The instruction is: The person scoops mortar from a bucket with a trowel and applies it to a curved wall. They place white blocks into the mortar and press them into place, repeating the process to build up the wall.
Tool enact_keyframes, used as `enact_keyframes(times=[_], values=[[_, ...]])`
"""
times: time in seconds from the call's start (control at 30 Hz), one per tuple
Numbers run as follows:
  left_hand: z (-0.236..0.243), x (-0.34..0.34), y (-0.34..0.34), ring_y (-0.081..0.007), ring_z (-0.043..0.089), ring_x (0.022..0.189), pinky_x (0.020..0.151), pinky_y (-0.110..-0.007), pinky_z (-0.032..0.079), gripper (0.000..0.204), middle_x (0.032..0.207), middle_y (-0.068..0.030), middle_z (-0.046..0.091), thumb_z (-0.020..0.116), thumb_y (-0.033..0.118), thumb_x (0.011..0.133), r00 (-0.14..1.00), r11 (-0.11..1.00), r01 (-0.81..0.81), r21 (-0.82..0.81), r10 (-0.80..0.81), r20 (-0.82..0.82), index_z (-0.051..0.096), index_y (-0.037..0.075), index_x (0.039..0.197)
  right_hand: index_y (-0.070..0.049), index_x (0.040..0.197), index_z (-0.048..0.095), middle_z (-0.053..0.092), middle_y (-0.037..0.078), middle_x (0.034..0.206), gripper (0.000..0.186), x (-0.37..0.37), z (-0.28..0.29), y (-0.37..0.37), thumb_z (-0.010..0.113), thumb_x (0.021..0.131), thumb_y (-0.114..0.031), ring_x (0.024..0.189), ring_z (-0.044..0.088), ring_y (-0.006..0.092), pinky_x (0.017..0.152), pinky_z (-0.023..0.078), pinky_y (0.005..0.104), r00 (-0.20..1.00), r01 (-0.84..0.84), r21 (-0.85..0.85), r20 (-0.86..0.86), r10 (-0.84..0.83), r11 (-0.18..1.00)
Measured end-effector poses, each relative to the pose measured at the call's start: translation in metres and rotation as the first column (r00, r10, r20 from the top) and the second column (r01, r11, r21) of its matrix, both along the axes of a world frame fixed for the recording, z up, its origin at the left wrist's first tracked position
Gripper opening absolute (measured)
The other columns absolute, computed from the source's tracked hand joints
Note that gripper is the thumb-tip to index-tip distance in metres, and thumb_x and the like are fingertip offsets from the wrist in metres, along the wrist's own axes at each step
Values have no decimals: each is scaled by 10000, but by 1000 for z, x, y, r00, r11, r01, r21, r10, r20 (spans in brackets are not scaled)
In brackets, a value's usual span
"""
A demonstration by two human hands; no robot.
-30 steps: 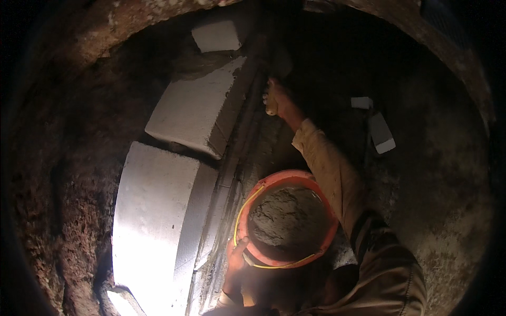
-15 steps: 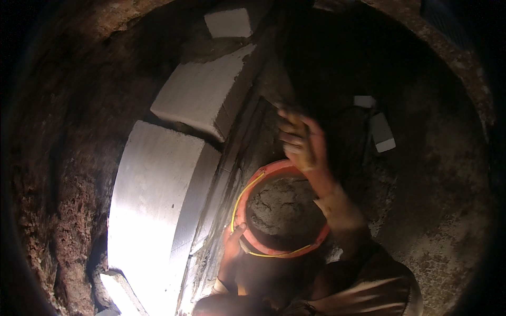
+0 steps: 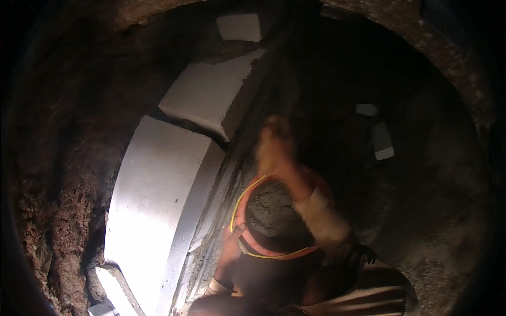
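Observation:
A round orange-red bucket (image 3: 242, 211) with a yellow band along its rim stands in front of me. Grey mortar (image 3: 273, 208) fills much of it. My left hand (image 3: 230, 246) grips the bucket's left rim, thumb over the edge. Beyond the far rim, my right hand (image 3: 275, 150) is smeared by motion and closed around a trowel. The trowel's blade (image 3: 285, 87) shows only as a faint, dark blur past the fingers. To the left lies a large pale block (image 3: 158, 179), with a second pale block (image 3: 211, 95) behind it and a dark gap between them.
A smaller pale block (image 3: 240, 27) sits at the far end of the row. A narrow pale piece (image 3: 118, 289) leans at the near left. Rough reddish earth (image 3: 68, 231) rises along the left. Two pale pieces (image 3: 383, 142) lie on the dark ground at right.
My right hand has swung left and slightly nearer, and is now more blurred. The forearm crosses more of the bucket. My left hand keeps its hold on the rim.

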State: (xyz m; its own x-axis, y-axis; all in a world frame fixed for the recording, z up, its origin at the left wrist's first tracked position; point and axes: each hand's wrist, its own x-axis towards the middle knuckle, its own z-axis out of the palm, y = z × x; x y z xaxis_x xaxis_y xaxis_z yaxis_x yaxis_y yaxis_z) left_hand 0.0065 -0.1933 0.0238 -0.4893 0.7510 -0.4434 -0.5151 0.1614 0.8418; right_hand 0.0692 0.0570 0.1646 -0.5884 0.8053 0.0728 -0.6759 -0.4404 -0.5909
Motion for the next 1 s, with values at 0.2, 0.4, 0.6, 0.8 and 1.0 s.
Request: enact_keyframes(times=[0.2, 0.4, 0.6, 0.8, 1.0], values=[[13, 6, -1, -107, 600, 888, 819, -273, 456, 195, 951, -5, 646, 556, 166, 999, 994, 998, -55, -22, 57, 96, 641, 31, 1111, -191, 1429, 443, 588, 46, 978, 523, 40, -10, 20, 646, 964, -320, 698, 606, 151, 569, 521, 311, 887, 241, 66, 390, -247, 968], [3, 2, -4, -127, 630, 928, 843, -282, 474, 240, 1016, -38, 682, 545, 155, 1001, 996, 998, -21, 53, 16, 84, 641, 9, 1166, -131, 1408, 504, 590, 35, 990, 545, 67, -91, 146, 662, 961, -401, 750, 625, 149, 573, 534, 320, 674, 109, 24, 733, -92, 994], [10, 1, 9, -130, 634, 920, 843, -283, 477, 251, 1015, -40, 688, 539, 137, 988, 998, 999, -3, 37, 1, 60, 648, -5, 1164, -126, 1340, 554, 633, 48, 967, 407, 43, -181, 230, 592, 1023, -380, 796, 630, 163, 657, 561, 334, 882, -204, 50, 443, 162, 978], [4, -2, -10, -120, 627, 895, 814, -279, 475, 217, 980, -24, 677, 560, 127, 979, 1000, 1000, 4, 6, -5, 30, 659, 4, 1128, -70, 1205, 593, 653, 75, 950, 422, -33, -133, 149, 538, 1040, -455, 777, 633, 152, 643, 539, 297, 899, 95, 51, 425, -108, 994], [-19, -2, -12, -137, 658, 896, 827, -283, 505, 193, 992, -37, 684, 599, 103, 973, 999, 1000, 21, -20, -20, 37, 640, 8, 1135, -103, 971, 543, 520, 26, 706, 422, -15, -101, 139, 461, 1045, -511, 512, 464, 156, 498, 418, 303, 903, -269, -49, 334, 270, 962]])
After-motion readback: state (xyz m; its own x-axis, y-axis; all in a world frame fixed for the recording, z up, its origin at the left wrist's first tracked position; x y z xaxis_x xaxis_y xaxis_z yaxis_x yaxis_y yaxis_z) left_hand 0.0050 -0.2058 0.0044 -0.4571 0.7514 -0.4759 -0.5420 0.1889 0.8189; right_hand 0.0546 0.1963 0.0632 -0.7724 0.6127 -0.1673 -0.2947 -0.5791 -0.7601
